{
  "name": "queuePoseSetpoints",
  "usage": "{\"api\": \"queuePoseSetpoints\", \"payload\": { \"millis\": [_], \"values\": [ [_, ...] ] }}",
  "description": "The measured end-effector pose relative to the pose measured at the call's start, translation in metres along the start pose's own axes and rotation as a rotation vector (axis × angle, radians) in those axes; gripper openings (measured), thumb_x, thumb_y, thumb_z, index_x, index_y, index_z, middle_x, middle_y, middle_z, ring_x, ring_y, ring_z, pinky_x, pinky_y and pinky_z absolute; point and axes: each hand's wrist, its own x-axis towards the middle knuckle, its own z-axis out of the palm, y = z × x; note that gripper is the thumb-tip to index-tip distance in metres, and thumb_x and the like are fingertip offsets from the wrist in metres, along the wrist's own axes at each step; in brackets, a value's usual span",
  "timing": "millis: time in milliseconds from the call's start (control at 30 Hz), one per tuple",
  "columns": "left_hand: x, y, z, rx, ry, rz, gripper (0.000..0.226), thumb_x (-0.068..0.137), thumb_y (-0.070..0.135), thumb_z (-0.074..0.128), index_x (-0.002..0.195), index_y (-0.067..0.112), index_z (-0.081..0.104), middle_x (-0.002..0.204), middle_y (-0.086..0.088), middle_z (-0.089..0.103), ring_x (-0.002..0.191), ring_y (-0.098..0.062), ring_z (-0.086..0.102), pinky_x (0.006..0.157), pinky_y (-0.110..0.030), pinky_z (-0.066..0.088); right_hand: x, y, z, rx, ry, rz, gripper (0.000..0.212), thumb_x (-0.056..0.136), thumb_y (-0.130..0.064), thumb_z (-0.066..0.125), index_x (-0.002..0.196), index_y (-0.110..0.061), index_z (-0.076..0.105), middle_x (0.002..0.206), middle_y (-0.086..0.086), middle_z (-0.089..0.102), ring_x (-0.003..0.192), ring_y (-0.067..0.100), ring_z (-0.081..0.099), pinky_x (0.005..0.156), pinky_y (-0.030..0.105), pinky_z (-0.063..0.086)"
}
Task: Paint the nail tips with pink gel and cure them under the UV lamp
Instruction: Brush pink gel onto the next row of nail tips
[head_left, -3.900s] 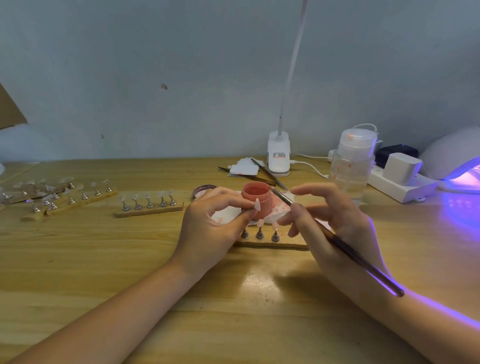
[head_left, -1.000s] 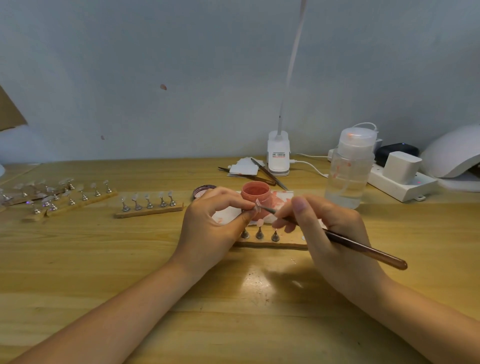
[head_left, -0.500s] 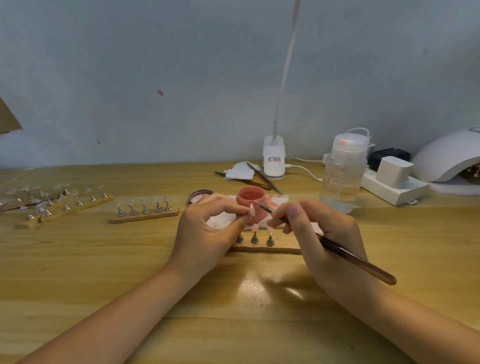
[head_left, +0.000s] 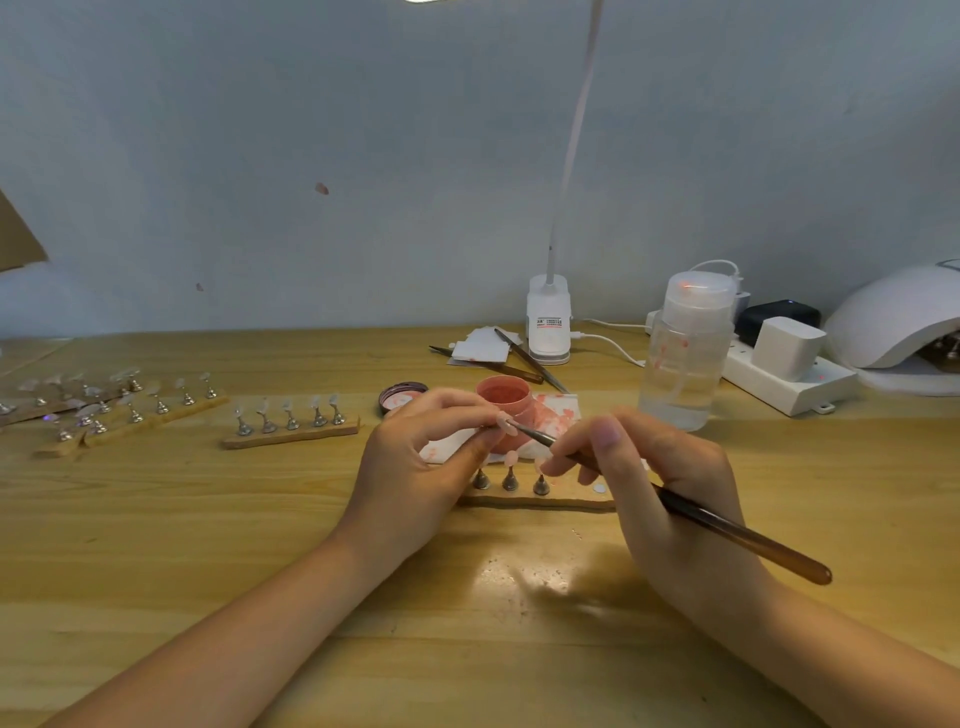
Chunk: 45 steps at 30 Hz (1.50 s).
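Painting is the step in hand, we judge: our right hand (head_left: 670, 483) grips a long brown-handled gel brush (head_left: 727, 530), bristles touching the small pink nail tip (head_left: 503, 425) pinched in our left hand (head_left: 421, 467). Next comes an even stroke, then reseating it on the wooden strip (head_left: 540, 502) holding 3 metal stands. Farther back, at the tabletop's right edge, sits the white domed UV lamp (head_left: 893, 322). The clip lamp's red label is unreadable.
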Motion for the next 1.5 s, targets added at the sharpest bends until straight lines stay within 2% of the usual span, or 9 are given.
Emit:
{"api": "queuePoseSetpoints", "payload": {
  "millis": [167,367,567,733,900,1033,1233,1367,1500],
  "values": [
    [0.000,-0.002,0.000,-0.004,-0.019,0.018,0.026,0.078,0.002,0.066,0.089,0.026,0.067,0.090,0.012,0.065,0.089,0.003,0.058,0.077,-0.008,0.042,0.003,0.000,0.002,-0.023,-0.005,-0.016,0.033,0.093,-0.040,0.033,0.081,-0.027,0.060,0.077,-0.019,0.061,0.075,-0.010,0.058,0.068,0.006,0.042],
    [0.000,-0.002,0.001,-0.019,-0.010,0.023,0.025,0.078,0.007,0.065,0.095,0.025,0.066,0.090,0.015,0.065,0.089,0.004,0.059,0.078,-0.011,0.045,-0.002,0.004,-0.002,0.075,-0.050,0.042,0.038,0.092,-0.043,0.037,0.072,-0.024,0.063,0.063,-0.006,0.065,0.062,0.003,0.061,0.062,0.016,0.044],
    [-0.001,-0.001,0.002,-0.004,-0.019,0.042,0.026,0.076,0.020,0.061,0.101,0.023,0.065,0.089,0.014,0.066,0.088,-0.001,0.058,0.082,-0.047,0.047,0.006,0.002,0.000,0.071,0.080,0.003,0.026,0.091,-0.050,0.033,0.093,-0.032,0.051,0.075,-0.016,0.066,0.054,0.003,0.063,0.049,0.015,0.049],
    [0.000,0.001,0.003,-0.005,-0.043,0.090,0.024,0.077,0.027,0.064,0.099,0.019,0.067,0.086,0.011,0.068,0.087,-0.005,0.059,0.080,-0.052,0.045,0.007,0.006,0.001,-0.145,-0.027,-0.075,0.022,0.086,-0.047,0.052,0.098,-0.029,0.054,0.091,-0.017,0.063,0.083,0.000,0.063,0.072,0.016,0.051],
    [-0.001,0.000,0.003,0.036,-0.106,0.083,0.020,0.074,0.014,0.064,0.092,0.014,0.073,0.085,0.005,0.070,0.088,-0.014,0.061,0.080,-0.053,0.045,0.006,0.009,0.006,-0.188,-0.085,-0.050,0.033,0.071,-0.028,0.076,0.095,-0.024,0.054,0.096,-0.007,0.065,0.092,0.011,0.064,0.078,0.036,0.054],
    [-0.001,0.003,0.001,0.034,-0.143,0.050,0.018,0.076,0.022,0.068,0.092,0.014,0.073,0.086,0.010,0.068,0.089,-0.007,0.059,0.083,-0.050,0.046,0.007,0.010,0.007,-0.211,-0.076,-0.058,0.027,0.073,-0.031,0.068,0.093,-0.030,0.049,0.091,-0.009,0.065,0.088,0.009,0.064,0.079,0.036,0.054],
    [-0.002,0.007,-0.001,0.052,-0.162,-0.041,0.046,0.063,0.050,0.061,0.107,0.040,0.056,0.103,0.031,0.056,0.107,0.013,0.048,0.101,-0.029,0.036,0.004,0.016,-0.009,-0.202,-0.037,-0.070,0.025,0.077,-0.033,0.068,0.094,-0.023,0.052,0.090,-0.011,0.061,0.090,0.000,0.058,0.081,0.006,0.043],
    [-0.002,0.002,-0.008,0.114,-0.210,-0.109,0.052,0.057,0.055,0.063,0.106,0.049,0.046,0.105,0.031,0.051,0.102,0.013,0.048,0.087,-0.004,0.035,0.006,0.023,-0.030,-0.232,-0.072,0.007,0.023,0.072,-0.036,0.060,0.090,-0.022,0.054,0.085,-0.008,0.062,0.079,0.000,0.060,0.079,0.003,0.042],
    [-0.002,-0.004,-0.012,0.143,-0.297,-0.204,0.053,0.053,0.056,0.067,0.100,0.044,0.046,0.094,0.023,0.055,0.092,0.007,0.051,0.078,-0.005,0.038,0.007,0.030,-0.036,-0.234,-0.186,0.050,0.022,0.069,-0.036,0.060,0.087,-0.024,0.056,0.083,-0.017,0.057,0.075,-0.001,0.058,0.077,0.000,0.041]
  ]
}}
